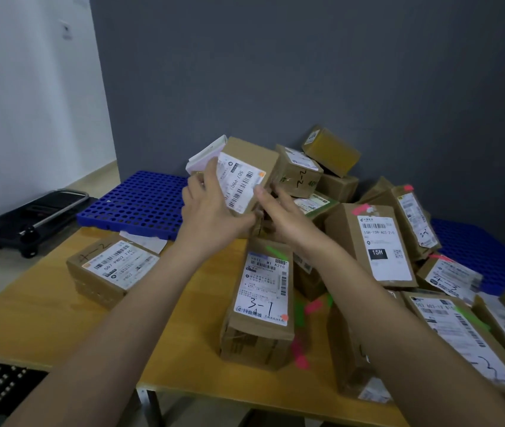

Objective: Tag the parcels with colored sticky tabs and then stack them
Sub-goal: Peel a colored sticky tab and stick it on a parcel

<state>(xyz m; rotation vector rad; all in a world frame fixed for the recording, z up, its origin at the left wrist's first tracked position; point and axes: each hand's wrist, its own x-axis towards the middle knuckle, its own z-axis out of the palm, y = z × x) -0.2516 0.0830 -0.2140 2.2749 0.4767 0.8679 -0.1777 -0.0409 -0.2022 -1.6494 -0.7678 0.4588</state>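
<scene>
Surface: tan wood, near edge cut off by the frame bottom; a dark gridded object at lower left is too cropped to identify.

Parcel marked 3-1: upright near the front edge, green tab at its top, an orange one at its lower corner. Loose pink and green sticky tabs lie blurred just beside it; their number cannot be told.

Flat parcel: left of centre, label up, well apart from the heap; no tab visible on it.

Right-hand parcels: several lying overlapped, most with pink or green tabs; those at far right are cut off.

Left hand: grasping the held parcel along its left side, fingers over the label. Right hand: fingers curled against the same parcel's lower right edge; the exact grip is partly hidden. The parcel is raised and tilted above the surface, in front of the heap, an orange tab at its label corner.

Step, judged: a tagged parcel being moved to stack. Next move calls for a level landing spot and squared edges.

Beyond: blue perforated pallet, a folded cart on the floor, grey wall.
</scene>
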